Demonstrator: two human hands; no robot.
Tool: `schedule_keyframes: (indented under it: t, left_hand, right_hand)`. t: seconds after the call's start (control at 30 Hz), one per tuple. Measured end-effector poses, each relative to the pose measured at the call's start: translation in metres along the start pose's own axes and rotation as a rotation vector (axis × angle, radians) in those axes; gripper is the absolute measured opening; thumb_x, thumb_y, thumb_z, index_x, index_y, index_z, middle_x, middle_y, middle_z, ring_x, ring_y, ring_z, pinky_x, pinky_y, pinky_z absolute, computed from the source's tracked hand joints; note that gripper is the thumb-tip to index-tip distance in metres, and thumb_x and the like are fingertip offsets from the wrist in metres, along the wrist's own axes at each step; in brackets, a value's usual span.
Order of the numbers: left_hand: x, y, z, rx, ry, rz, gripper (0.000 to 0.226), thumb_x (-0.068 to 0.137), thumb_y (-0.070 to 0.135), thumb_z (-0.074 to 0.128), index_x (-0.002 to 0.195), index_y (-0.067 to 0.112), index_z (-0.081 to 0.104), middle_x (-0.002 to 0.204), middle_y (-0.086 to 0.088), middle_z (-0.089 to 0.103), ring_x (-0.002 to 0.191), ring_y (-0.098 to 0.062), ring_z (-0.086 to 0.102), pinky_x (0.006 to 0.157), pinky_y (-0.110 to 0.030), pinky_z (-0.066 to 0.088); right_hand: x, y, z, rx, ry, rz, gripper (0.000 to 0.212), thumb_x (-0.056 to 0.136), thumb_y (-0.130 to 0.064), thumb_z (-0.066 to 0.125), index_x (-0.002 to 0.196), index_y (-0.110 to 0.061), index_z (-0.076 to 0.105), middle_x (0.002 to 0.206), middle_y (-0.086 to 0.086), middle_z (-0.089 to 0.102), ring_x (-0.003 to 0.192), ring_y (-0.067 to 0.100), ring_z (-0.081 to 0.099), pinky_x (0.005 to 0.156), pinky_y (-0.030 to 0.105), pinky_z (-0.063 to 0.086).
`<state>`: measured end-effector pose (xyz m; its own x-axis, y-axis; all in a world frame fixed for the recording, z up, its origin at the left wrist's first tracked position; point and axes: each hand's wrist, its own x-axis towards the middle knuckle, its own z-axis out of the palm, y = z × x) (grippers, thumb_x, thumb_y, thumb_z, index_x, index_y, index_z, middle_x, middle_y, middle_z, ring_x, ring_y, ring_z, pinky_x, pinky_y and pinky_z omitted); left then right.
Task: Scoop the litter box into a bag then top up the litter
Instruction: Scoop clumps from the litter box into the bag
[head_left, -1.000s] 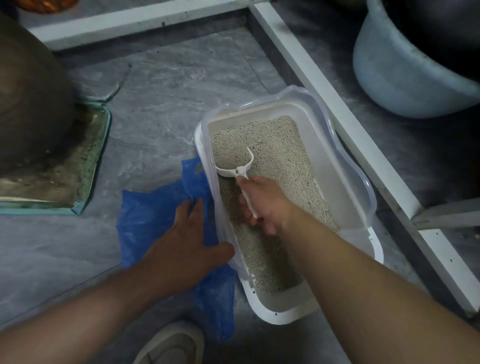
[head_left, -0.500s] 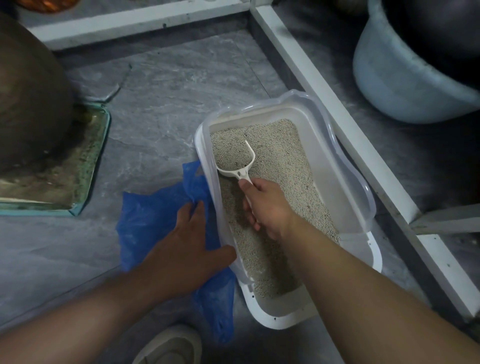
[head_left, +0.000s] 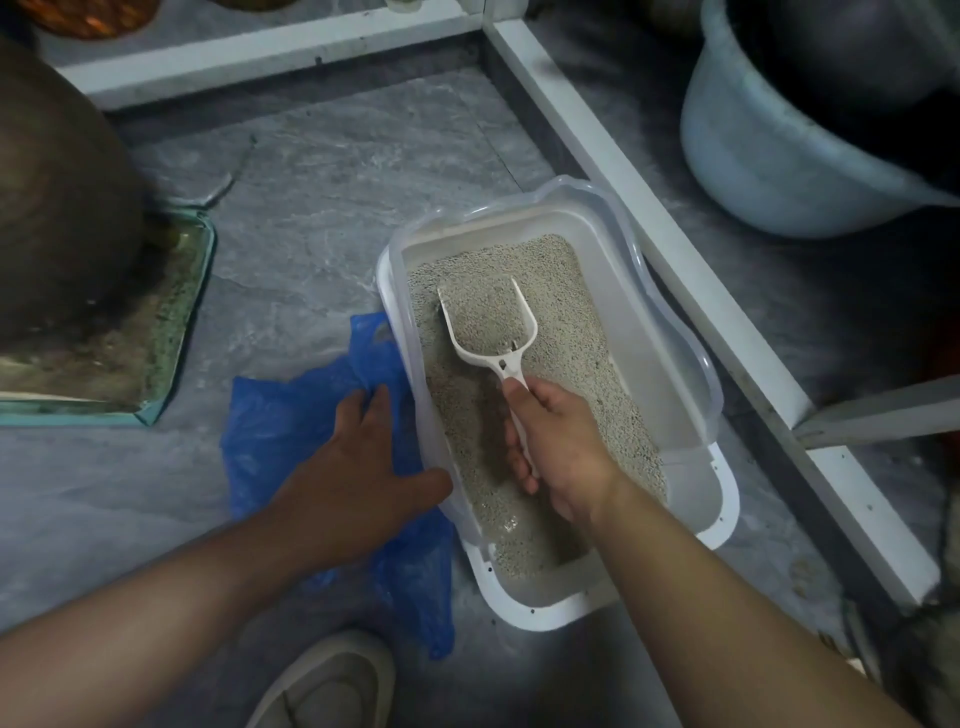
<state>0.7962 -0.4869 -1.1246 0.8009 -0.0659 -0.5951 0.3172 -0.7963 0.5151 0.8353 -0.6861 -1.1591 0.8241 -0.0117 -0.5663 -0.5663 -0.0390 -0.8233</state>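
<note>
- Floor (head_left: 322, 218): grey stone-look tile; my litter box (head_left: 691, 499) stands on it and serves as landmark for every entry below.
- Litter box: white tray under a clear raised rim, holding pale granules.
- Scoop (head_left: 488, 322): white plastic, inside the box toward its far end, bowl heaped with litter.
- My right hand (head_left: 561, 447): inside the box, fingers wrapped round the scoop handle.
- Bag (head_left: 291, 415): blue plastic, flat on the floor against the box's left wall; I see no open mouth.
- My left hand (head_left: 358, 478): fingers straight, resting on the bag, thumb touching the box's left wall.
- White frame rail (head_left: 623, 171): just right of the box.
- Pale blue tub (head_left: 769, 156): beyond that rail.
- Risk: the heaped load likely spills over the left wall if I swing before the bag is opened; a tilted handle would do the same.
</note>
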Motion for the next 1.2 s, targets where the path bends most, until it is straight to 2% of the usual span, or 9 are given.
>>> schedule_keyframes:
  t: [0.13,0.3,0.47,0.6,0.73,0.83,0.93,1.07,1.2]
  left_hand:
    - [-0.003,0.003,0.002,0.019,0.035,-0.003,0.112,0.080,0.063,0.061,0.160,0.021,-0.005,0.167,0.003,-0.011,0.153,-0.021,0.013,0.117,-0.039,0.026]
    - [-0.006,0.005,0.006,-0.015,0.070,0.006,0.116,0.072,0.067,0.058,0.159,0.017,0.000,0.167,0.000,-0.005,0.151,-0.025,0.020,0.117,-0.041,0.030]
    - [-0.011,0.007,0.010,0.007,0.126,0.007,0.105,0.084,0.060,0.061,0.159,0.015,0.003,0.167,-0.002,-0.002,0.151,-0.025,0.019,0.117,-0.043,0.026]
    - [-0.015,0.011,0.011,-0.018,0.165,0.027,0.104,0.075,0.069,0.059,0.154,0.014,0.020,0.161,-0.006,0.014,0.145,-0.028,0.031,0.113,-0.046,0.034]
    - [-0.017,0.015,0.009,-0.010,0.206,0.051,0.091,0.077,0.066,0.064,0.144,0.014,0.031,0.153,-0.009,0.026,0.138,-0.032,0.039,0.107,-0.046,0.038]
    - [-0.022,0.011,0.008,-0.024,0.226,0.075,0.098,0.081,0.066,0.064,0.152,0.013,0.024,0.160,-0.011,0.020,0.146,-0.029,0.030,0.115,-0.045,0.032]
    - [-0.029,0.004,0.008,-0.018,0.235,0.087,0.094,0.088,0.051,0.065,0.158,0.012,0.016,0.165,-0.010,0.012,0.152,-0.024,0.015,0.120,-0.038,0.019]
    - [-0.033,-0.012,0.006,-0.007,0.299,0.145,0.083,0.087,0.017,0.070,0.155,0.006,0.024,0.156,-0.016,0.029,0.148,-0.026,0.023,0.117,-0.031,0.020]
    - [-0.035,-0.021,0.004,-0.012,0.333,0.154,0.080,0.083,0.007,0.070,0.152,0.004,0.031,0.152,-0.018,0.036,0.145,-0.029,0.028,0.117,-0.036,0.023]
  right_hand:
    - [-0.026,0.011,-0.014,0.004,-0.003,-0.007,0.022,0.103,-0.032,0.054,0.087,-0.021,0.064,0.057,0.007,0.050,0.033,0.018,0.037,0.033,0.018,0.028]
    - [-0.055,0.018,-0.025,-0.048,0.025,-0.012,0.030,0.103,-0.032,0.053,0.100,-0.003,0.060,0.058,0.007,0.050,0.034,0.019,0.039,0.035,0.021,0.029]
    - [-0.082,0.025,-0.030,-0.036,0.044,-0.016,0.028,0.103,-0.030,0.053,0.080,-0.016,0.058,0.059,0.011,0.049,0.035,0.018,0.038,0.035,0.019,0.028]
    - [-0.092,0.028,-0.033,-0.039,0.045,-0.016,0.026,0.103,-0.029,0.054,0.083,-0.012,0.058,0.059,0.011,0.049,0.034,0.018,0.039,0.035,0.019,0.028]
    - [-0.100,0.033,-0.028,-0.031,0.058,-0.012,0.028,0.103,-0.028,0.054,0.090,-0.003,0.058,0.056,0.009,0.048,0.033,0.018,0.038,0.036,0.019,0.029]
    - [-0.104,0.035,-0.027,0.002,0.063,-0.014,0.025,0.103,-0.026,0.054,0.096,-0.002,0.060,0.057,0.010,0.047,0.034,0.017,0.037,0.036,0.020,0.029]
    - [-0.109,0.037,-0.030,0.031,0.078,-0.017,0.021,0.103,-0.025,0.054,0.095,-0.007,0.062,0.059,0.011,0.047,0.033,0.017,0.036,0.035,0.019,0.028]
    - [-0.114,0.037,-0.039,0.044,0.119,-0.046,0.020,0.103,-0.026,0.054,0.094,-0.010,0.062,0.059,0.010,0.049,0.034,0.018,0.038,0.035,0.020,0.029]
    - [-0.117,0.037,-0.042,0.048,0.115,-0.045,0.022,0.103,-0.026,0.054,0.088,-0.011,0.060,0.057,0.009,0.049,0.034,0.018,0.036,0.034,0.019,0.028]
